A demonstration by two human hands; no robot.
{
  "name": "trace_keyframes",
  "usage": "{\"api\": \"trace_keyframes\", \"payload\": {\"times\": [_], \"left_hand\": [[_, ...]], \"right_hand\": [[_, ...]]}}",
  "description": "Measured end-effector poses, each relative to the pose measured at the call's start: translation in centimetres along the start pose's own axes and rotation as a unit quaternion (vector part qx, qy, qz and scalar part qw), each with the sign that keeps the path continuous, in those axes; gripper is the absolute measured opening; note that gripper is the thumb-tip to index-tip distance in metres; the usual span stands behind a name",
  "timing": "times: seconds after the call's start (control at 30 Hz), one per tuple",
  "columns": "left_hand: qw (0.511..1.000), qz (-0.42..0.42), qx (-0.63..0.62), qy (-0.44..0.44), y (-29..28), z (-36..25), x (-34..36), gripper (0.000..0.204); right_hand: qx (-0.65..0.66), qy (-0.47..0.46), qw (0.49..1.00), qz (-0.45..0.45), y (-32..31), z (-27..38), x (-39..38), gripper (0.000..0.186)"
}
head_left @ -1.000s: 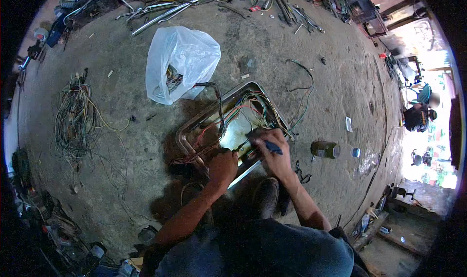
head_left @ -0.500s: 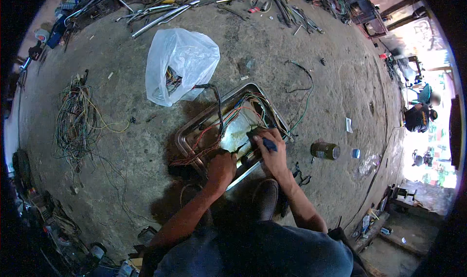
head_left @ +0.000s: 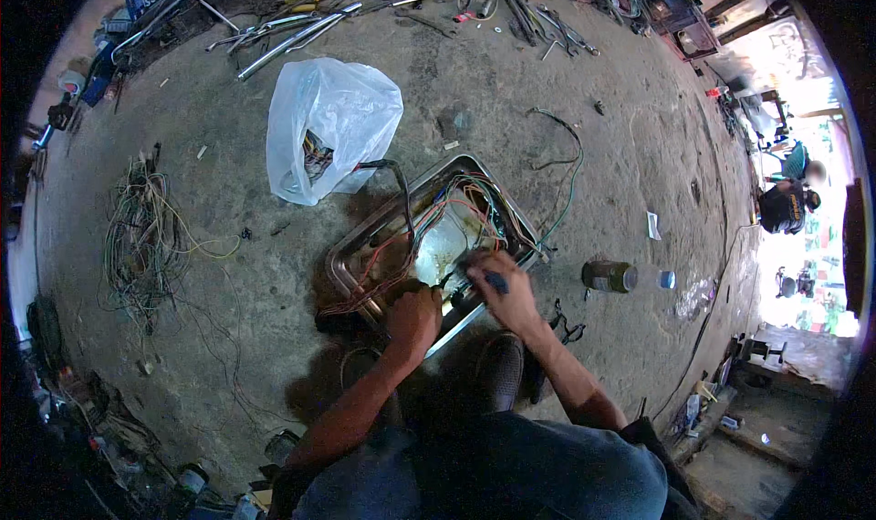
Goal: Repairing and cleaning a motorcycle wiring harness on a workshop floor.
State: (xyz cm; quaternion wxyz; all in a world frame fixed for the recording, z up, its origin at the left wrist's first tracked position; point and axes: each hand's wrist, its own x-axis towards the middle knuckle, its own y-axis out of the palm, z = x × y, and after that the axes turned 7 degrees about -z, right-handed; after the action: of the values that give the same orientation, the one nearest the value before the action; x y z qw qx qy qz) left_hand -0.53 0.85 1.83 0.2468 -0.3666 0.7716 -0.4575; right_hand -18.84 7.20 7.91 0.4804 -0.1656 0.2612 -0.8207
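A metal tray (head_left: 349,260) with shallow liquid holds a wiring harness (head_left: 473,196) of red, green and dark wires. A black sleeved cable runs from it to a white plastic bag (head_left: 351,109) with wires inside. My left hand (head_left: 413,319) is closed over a small dark piece at the tray's near side, too hidden to name. My right hand (head_left: 506,296) grips a tool with a blue handle (head_left: 495,282), apparently a brush, its dark end beside the left hand over the liquid. My shoes (head_left: 500,365) stand at the tray's near edge.
A tangle of thin wires (head_left: 141,246) lies left on the concrete floor. A jar of dark liquid (head_left: 610,276) stands right, beside a clear bottle (head_left: 664,278). Metal tools (head_left: 297,39) lie along the back. A person in dark clothes (head_left: 783,206) is at the bright doorway.
My right hand has moved slightly down and left with the blue tool, toward my left hand. My left hand stays at the tray's near side. The view has shifted slightly.
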Motion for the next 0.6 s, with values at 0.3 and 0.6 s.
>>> {"api": "trace_keyframes", "payload": {"times": [0.3,0.6], "left_hand": [[0.997,0.065,-0.001,-0.035,0.3,0.2,0.2,0.038],[0.997,0.064,0.027,-0.035,0.5,-0.1,0.1,0.037]], "right_hand": [[0.013,0.013,0.998,-0.054,-0.2,-0.3,-0.1,0.016],[0.071,0.063,0.994,-0.059,0.0,-0.7,-0.3,0.012]]}}
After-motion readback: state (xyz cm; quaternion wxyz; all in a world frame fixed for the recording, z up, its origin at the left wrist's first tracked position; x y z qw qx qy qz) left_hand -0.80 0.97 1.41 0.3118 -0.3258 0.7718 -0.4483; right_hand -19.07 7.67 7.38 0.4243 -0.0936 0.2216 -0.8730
